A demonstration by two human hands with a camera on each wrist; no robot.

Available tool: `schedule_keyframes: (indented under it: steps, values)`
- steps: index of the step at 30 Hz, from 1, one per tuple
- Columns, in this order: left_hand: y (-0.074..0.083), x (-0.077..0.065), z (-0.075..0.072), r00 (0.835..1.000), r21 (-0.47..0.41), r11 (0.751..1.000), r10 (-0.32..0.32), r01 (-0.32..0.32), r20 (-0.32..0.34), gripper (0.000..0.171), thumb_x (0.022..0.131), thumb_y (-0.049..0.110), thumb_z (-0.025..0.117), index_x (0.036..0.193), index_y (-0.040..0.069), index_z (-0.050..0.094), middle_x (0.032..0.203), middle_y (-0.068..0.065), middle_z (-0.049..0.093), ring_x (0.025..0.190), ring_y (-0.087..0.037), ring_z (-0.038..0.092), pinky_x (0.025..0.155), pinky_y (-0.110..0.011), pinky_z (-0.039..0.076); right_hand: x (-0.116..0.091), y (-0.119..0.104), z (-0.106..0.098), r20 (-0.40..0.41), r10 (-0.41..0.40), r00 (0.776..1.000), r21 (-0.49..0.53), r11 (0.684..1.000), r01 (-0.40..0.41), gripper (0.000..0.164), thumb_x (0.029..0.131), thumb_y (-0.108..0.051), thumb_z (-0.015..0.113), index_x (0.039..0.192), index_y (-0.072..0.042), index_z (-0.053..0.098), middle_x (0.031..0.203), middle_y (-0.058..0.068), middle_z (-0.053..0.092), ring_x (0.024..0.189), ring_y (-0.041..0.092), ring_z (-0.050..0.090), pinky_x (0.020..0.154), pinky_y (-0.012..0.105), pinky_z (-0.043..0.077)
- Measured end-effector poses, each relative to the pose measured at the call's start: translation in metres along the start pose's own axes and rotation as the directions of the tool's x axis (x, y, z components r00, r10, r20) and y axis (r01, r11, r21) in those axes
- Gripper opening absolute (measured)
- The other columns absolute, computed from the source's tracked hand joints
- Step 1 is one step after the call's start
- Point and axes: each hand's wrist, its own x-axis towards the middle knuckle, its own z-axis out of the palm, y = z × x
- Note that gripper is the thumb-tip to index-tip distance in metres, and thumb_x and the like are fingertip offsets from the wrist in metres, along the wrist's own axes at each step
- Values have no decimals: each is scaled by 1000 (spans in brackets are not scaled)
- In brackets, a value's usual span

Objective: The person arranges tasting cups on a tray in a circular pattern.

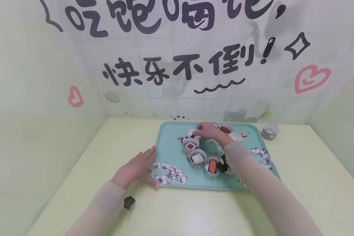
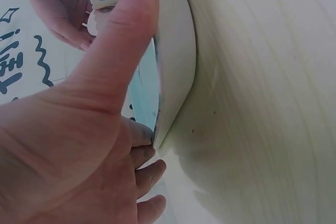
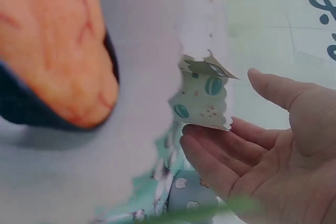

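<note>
My left hand (image 1: 140, 167) lies at the front left corner of the turquoise tray (image 1: 171, 131), its fingers fairly straight along the side and its thumb at the front edge. Over the tray's back part, my right hand (image 1: 207, 130) reaches to a patterned paper baking cup (image 3: 202, 98). In the right wrist view its fingers touch that cup from below, while the thumb stands apart from it. Nearby stand a cup with a red-centred white piece (image 1: 190, 146), a cup with a white piece (image 1: 198, 158) and a cup with an orange-topped sushi piece (image 1: 212, 166).
A cup with a red piece (image 1: 225, 129) stands at the tray's back. Off the tray, a grey dotted cup (image 1: 270, 131) sits at the back right. A small black piece (image 1: 129, 202) lies near the left sleeve. Printed sheeting (image 1: 177, 108) hangs behind the table.
</note>
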Motion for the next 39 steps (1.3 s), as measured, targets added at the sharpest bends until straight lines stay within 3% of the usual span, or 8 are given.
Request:
schedule_keyframes:
  steps: [14,21,27,35,39]
  values:
    - [3,-3,-1,1000,-18,1000,11,-11,-6,136,61,56,87,154,-11,14,165,-28,9,153,-44,15,127,-57,15,-20,8,-35,-33,-36,999,30,999,37,58,101,-37,56,142,2,47,144,25,52,126,38,57,105,48,52]
    - [6,-5,-3,1000,-24,1000,6,-6,-4,136,61,55,88,154,-12,15,165,-28,10,152,-44,16,127,-57,16,-34,23,-56,-82,-32,996,44,998,36,56,102,-34,53,142,5,45,142,28,52,120,39,59,93,48,55]
    - [5,-3,-2,1000,-15,1000,3,-3,-4,136,60,57,87,154,-11,16,165,-28,11,153,-44,17,127,-57,17,-41,41,-75,-127,-1,992,79,997,12,55,103,-30,53,142,8,44,142,30,50,127,41,56,104,49,54]
    - [2,-3,0,1000,-5,1000,13,-13,-7,138,59,59,86,154,-11,16,164,-28,11,152,-44,17,126,-58,18,-65,70,-104,-230,57,971,119,992,-30,57,102,-33,54,141,7,43,142,30,49,127,44,52,106,53,50]
    - [3,-4,-1,1000,-2,1000,18,-18,-10,138,59,59,86,154,-12,16,164,-29,11,152,-45,17,126,-58,18,-77,88,-116,-293,105,950,130,989,-69,62,101,-36,55,143,7,41,143,31,47,130,45,47,110,58,45]
